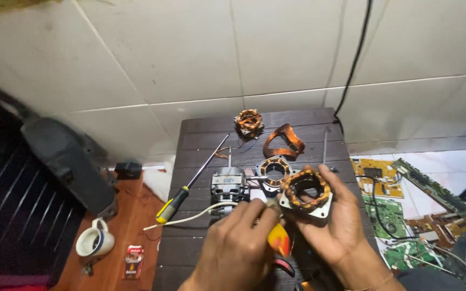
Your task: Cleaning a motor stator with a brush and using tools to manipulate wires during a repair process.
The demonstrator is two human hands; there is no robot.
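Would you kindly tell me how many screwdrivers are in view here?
2: one yellow-and-black screwdriver lying on the dark table, and one with a yellow-orange handle in the left hand. Others may be hidden.

Bright even light, blurred dim left edge, slight wide-angle warp

— What is the bench (200,132) like?
— Dark wooden slats. On it lie a yellow-handled screwdriver (187,188), a small motor (227,186), a wound stator (274,171), another stator (249,122) at the far edge, and a loose copper coil (282,141).
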